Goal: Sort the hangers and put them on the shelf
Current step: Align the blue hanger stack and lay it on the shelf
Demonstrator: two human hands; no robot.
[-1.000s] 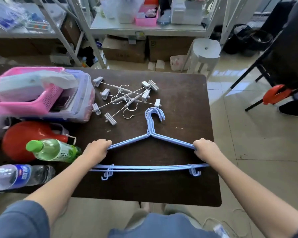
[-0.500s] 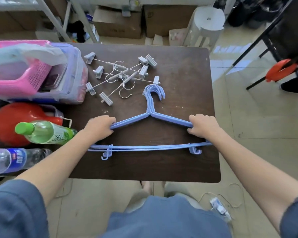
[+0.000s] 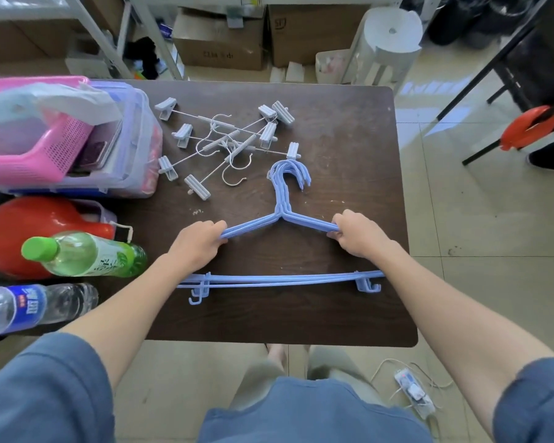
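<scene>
1. We have the stack of blue hangers (image 3: 280,278) lying flat on the dark table (image 3: 349,314), hooks pointing away from us, bottom bars near the table's front edge.
2. Our left hand (image 3: 196,243) is closed around the stack's left shoulder arms, and our right hand (image 3: 357,236) is closed around the right ones; each fist pinches the arms together.
3. Just beyond the hooks lies a loose tangle of white clip hangers (image 3: 224,145), unsorted.
4. We judge the step to be squaring up the blue bundle.
5. Next we would lift it as one, keeping both grips tight so no hanger slides out, then carry it to the shelf.
</scene>
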